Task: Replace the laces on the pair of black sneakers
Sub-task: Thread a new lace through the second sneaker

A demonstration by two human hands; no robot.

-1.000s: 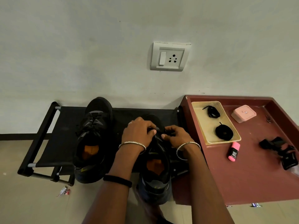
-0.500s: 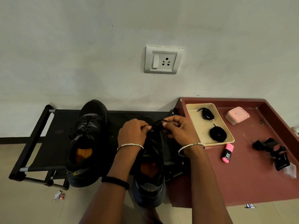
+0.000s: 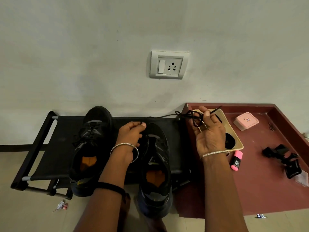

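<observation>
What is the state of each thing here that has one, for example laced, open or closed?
Left sneaker: laced.
Right sneaker: appears unlaced.
Lace: loose, bunched in right hand, end pinched by left hand.
Pink box: closed.
Highlighter: capped, lying flat.
Spare lace in tray: coiled.

Rack (image 3: 55,153) fabric lies open beside the left sneaker (image 3: 90,148). The left hand (image 3: 130,136) fills the gap between it and the right sneaker (image 3: 157,158). The right hand (image 3: 209,136) and lace (image 3: 189,114) hang over the tray (image 3: 237,143). Open table (image 3: 259,186) lies between marker (image 3: 236,160) and clips (image 3: 284,158).
</observation>
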